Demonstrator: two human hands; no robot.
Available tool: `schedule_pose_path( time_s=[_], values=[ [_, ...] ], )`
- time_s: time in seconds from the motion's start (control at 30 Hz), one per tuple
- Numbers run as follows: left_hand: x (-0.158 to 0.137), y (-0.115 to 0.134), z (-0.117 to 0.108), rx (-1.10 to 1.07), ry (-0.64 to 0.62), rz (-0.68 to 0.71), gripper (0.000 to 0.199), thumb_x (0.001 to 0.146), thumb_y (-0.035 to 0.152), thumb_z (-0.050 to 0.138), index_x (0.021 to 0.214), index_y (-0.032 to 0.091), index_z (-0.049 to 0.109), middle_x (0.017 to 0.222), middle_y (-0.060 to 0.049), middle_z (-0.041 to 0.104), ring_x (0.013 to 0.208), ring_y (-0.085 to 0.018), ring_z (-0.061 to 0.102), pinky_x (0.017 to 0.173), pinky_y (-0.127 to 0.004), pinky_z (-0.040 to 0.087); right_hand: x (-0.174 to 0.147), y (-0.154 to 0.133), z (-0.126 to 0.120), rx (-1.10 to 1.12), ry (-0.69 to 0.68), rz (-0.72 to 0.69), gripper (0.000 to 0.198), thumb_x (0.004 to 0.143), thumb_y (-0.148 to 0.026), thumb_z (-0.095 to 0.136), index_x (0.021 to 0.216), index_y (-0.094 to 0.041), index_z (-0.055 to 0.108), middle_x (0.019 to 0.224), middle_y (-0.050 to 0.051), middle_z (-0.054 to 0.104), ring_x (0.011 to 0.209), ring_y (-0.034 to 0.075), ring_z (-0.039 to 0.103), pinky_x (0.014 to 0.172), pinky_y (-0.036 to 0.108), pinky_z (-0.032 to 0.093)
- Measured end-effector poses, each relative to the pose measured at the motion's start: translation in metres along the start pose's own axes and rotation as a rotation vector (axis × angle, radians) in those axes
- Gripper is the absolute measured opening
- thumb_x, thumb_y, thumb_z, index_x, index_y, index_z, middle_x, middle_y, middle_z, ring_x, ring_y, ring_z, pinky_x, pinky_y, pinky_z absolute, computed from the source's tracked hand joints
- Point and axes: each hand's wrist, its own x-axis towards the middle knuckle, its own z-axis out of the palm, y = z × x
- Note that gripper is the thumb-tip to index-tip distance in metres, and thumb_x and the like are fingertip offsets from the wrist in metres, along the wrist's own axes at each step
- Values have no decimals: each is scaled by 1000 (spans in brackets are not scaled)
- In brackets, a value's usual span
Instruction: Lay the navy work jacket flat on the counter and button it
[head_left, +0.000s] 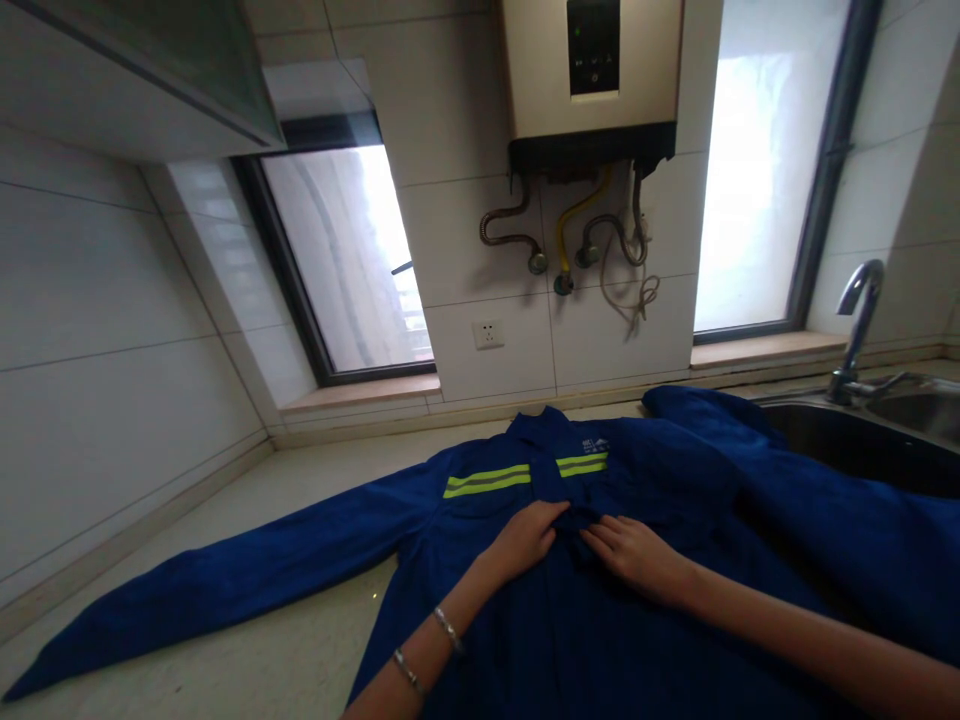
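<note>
A blue work jacket [480, 560] with yellow-green reflective strips across the chest lies spread on the countertop [247, 660], collar toward the wall. Its left-hand sleeve stretches out over the counter; the other sleeve lies over the sink's edge. Just below the strips, my left hand [523, 537] pinches the front placket. Close beside it on the right, my right hand [634, 555] has its fingers curled on the same front opening, gripping the fabric. The fingertips of both hands are partly hidden in the folds.
A metal sink [825, 430] with a curved faucet [862, 310] is at the right. On the tiled wall hangs a water heater [540, 90] with hoses below it, above a power socket [487, 334]. A cabinet [150, 80] juts out at the upper left.
</note>
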Motion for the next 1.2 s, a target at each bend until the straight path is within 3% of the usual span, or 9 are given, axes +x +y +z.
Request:
schedule_pose_path(
  time_s=[0.13,0.23,0.33,0.4,0.5,0.63,0.83,0.97,1.2],
  values=[
    [2,1,-25,-215,183,-91,22,82,19,51,95,16,69,100,-6,69,94,-17,61,90,-31,45,5,11,-14,63,92,-4,26,87,-13,47,110,-13,58,86,8,62,76,18,57,66,31,48],
    [5,12,-53,-367,370,-158,20,82,26,55,88,13,70,99,-7,69,92,-18,62,86,-29,46,13,13,-38,159,237,21,31,87,-12,44,116,-13,55,88,9,60,78,17,54,65,29,47],
    [3,34,-77,-437,446,-238,26,81,34,57,86,12,69,83,-6,70,74,-17,62,69,-26,48,22,8,-72,230,347,30,35,86,-11,42,119,-12,53,87,9,58,75,16,53,60,27,46],
    [-1,55,-92,-449,448,-232,27,81,36,58,84,12,69,77,-5,69,69,-16,61,63,-24,47,27,1,-97,233,393,4,33,86,-10,40,114,-13,56,86,8,58,74,15,54,58,26,46],
    [-12,91,-109,-459,389,-138,22,82,32,57,91,16,70,88,-3,70,80,-16,63,74,-25,47,26,-9,-130,204,448,-54,31,89,-10,36,110,-13,59,93,11,62,85,16,59,65,27,50],
    [-24,122,-119,-460,329,-96,19,81,30,60,91,19,71,90,-2,71,85,-16,63,79,-26,47,16,-14,-147,248,479,-57,34,90,-9,33,116,-14,56,112,12,63,108,19,56,84,31,51],
    [-26,132,-119,-577,272,-48,18,84,27,57,88,16,71,87,-4,70,81,-16,63,74,-25,48,10,-11,-137,455,515,26,36,85,-4,40,117,-14,53,109,11,62,105,18,58,85,30,53],
    [-26,139,-120,-580,257,8,17,85,22,55,89,16,71,88,-4,69,83,-16,62,76,-26,47,12,-14,-139,407,579,37,34,85,-4,40,113,-13,56,104,10,62,99,17,60,84,27,53],
    [-29,142,-120,-555,243,97,19,84,17,55,95,19,71,94,-5,69,91,-17,61,84,-30,47,14,-17,-154,339,570,-59,29,89,-9,38,108,-14,59,99,11,64,99,18,60,84,30,53]
  ],
)
